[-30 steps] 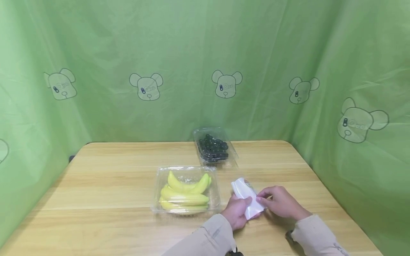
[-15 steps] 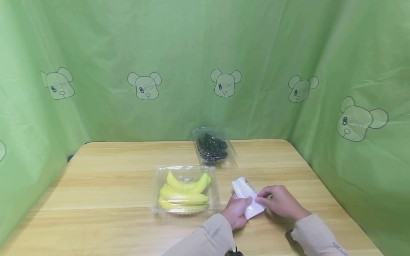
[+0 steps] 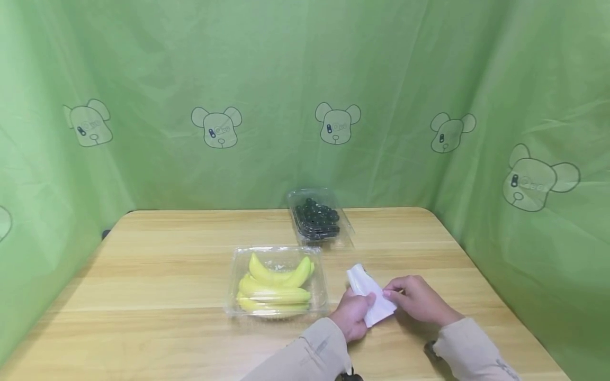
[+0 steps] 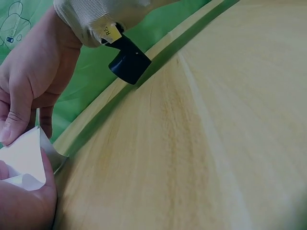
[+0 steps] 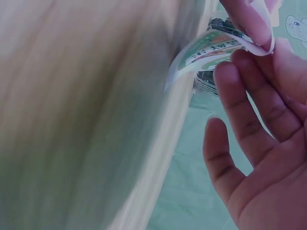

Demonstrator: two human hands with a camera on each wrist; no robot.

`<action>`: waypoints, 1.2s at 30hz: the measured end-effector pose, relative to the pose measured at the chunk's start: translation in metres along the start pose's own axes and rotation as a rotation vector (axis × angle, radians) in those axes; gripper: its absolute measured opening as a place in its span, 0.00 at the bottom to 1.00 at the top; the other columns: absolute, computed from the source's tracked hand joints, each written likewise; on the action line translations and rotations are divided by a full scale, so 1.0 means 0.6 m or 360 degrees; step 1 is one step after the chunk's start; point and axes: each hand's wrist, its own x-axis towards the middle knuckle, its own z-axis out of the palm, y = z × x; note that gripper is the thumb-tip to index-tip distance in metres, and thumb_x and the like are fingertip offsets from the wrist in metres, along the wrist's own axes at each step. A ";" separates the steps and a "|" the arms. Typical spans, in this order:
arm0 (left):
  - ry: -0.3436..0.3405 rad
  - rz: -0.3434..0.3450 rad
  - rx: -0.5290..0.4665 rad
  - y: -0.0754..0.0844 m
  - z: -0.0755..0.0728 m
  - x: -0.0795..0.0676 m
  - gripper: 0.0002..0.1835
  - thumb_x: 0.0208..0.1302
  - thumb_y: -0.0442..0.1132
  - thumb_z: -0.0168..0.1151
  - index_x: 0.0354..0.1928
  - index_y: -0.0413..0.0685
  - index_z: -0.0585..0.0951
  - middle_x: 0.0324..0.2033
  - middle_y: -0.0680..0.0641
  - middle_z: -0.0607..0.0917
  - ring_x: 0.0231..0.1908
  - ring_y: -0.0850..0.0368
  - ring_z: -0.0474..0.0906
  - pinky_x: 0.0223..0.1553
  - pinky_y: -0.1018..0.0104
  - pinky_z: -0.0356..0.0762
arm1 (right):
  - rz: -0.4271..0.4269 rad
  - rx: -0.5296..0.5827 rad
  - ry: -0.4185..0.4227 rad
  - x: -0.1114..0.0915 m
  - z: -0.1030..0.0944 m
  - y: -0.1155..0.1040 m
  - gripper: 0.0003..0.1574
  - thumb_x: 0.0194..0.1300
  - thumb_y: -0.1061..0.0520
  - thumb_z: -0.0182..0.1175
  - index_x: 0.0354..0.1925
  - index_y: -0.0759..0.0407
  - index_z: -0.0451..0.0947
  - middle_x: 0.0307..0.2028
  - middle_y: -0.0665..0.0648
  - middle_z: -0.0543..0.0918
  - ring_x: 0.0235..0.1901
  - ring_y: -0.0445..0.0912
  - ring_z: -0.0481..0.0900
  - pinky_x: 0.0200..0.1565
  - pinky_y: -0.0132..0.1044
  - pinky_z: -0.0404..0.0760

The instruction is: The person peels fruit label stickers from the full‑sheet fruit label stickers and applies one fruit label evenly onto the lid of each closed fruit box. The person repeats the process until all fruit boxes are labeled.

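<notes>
The left hand [image 3: 351,317] grips under its thumb, and the right hand [image 3: 421,301] pinches, a white, green-printed paper sheet [image 3: 366,284] toward the pale wooden table [image 3: 143,275]'s right edge, beside clear-boxed yellow bananas [image 3: 274,295], with clear-boxed dark round grapes [image 3: 316,214] near the far edge.

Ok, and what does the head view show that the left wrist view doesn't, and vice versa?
Only the head view shows the yellow bananas in their clear container, the dark grapes in another clear container behind, and the left sleeve.

Only the left wrist view shows the yellow label by the right cuff.

Both show the left hand gripping a white sheet, the right hand pinching its edge, the wooden table and the green curtain with bear-head prints.
</notes>
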 end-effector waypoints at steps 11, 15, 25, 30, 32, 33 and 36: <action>0.0012 -0.0018 -0.0037 0.000 0.000 0.001 0.25 0.66 0.25 0.50 0.65 0.32 0.61 0.50 0.34 0.78 0.55 0.34 0.74 0.56 0.46 0.75 | 0.0066 -0.0100 -0.0114 -0.003 -0.006 -0.005 0.09 0.58 0.60 0.66 0.39 0.60 0.84 0.34 0.49 0.86 0.36 0.43 0.82 0.39 0.41 0.83; 0.0005 -0.0014 -0.0020 0.001 0.001 0.001 0.24 0.66 0.25 0.51 0.63 0.31 0.62 0.48 0.36 0.79 0.53 0.36 0.76 0.55 0.48 0.77 | 0.0080 -0.0138 -0.0126 -0.003 -0.007 -0.017 0.07 0.58 0.62 0.66 0.37 0.62 0.84 0.32 0.50 0.86 0.33 0.41 0.82 0.39 0.40 0.84; 0.0017 0.0024 0.0020 0.000 0.000 0.001 0.21 0.66 0.26 0.52 0.61 0.34 0.65 0.45 0.39 0.80 0.48 0.42 0.79 0.51 0.50 0.79 | -0.0013 -0.0219 -0.0129 0.002 -0.006 -0.023 0.07 0.57 0.66 0.60 0.30 0.58 0.85 0.23 0.43 0.80 0.22 0.33 0.72 0.27 0.31 0.78; 0.0041 0.0013 0.0002 0.000 0.001 0.000 0.23 0.66 0.26 0.52 0.63 0.33 0.64 0.45 0.39 0.80 0.48 0.41 0.79 0.51 0.50 0.79 | 0.0015 -0.0220 -0.0088 0.000 -0.002 -0.017 0.07 0.59 0.64 0.62 0.36 0.63 0.85 0.30 0.51 0.86 0.29 0.37 0.79 0.36 0.37 0.84; 0.0048 0.0012 0.0001 0.001 0.001 0.000 0.23 0.66 0.26 0.52 0.63 0.33 0.64 0.45 0.39 0.80 0.48 0.41 0.79 0.51 0.50 0.79 | 0.0036 -0.0211 -0.0072 -0.001 -0.002 -0.015 0.07 0.60 0.63 0.62 0.37 0.63 0.85 0.31 0.51 0.87 0.30 0.37 0.80 0.37 0.38 0.84; 0.0048 0.0011 -0.0002 0.001 0.001 0.000 0.24 0.66 0.26 0.52 0.63 0.32 0.63 0.45 0.39 0.80 0.48 0.40 0.79 0.52 0.50 0.79 | 0.0049 -0.0207 -0.0063 -0.001 -0.001 -0.014 0.07 0.60 0.63 0.62 0.37 0.63 0.86 0.31 0.51 0.87 0.31 0.37 0.80 0.37 0.37 0.84; 0.0052 0.0006 -0.0006 0.003 0.002 0.001 0.24 0.66 0.26 0.52 0.64 0.33 0.63 0.45 0.38 0.80 0.48 0.41 0.79 0.52 0.50 0.79 | 0.0068 -0.0183 -0.0048 -0.002 -0.002 -0.012 0.07 0.61 0.61 0.63 0.38 0.62 0.85 0.32 0.51 0.87 0.31 0.37 0.80 0.37 0.35 0.83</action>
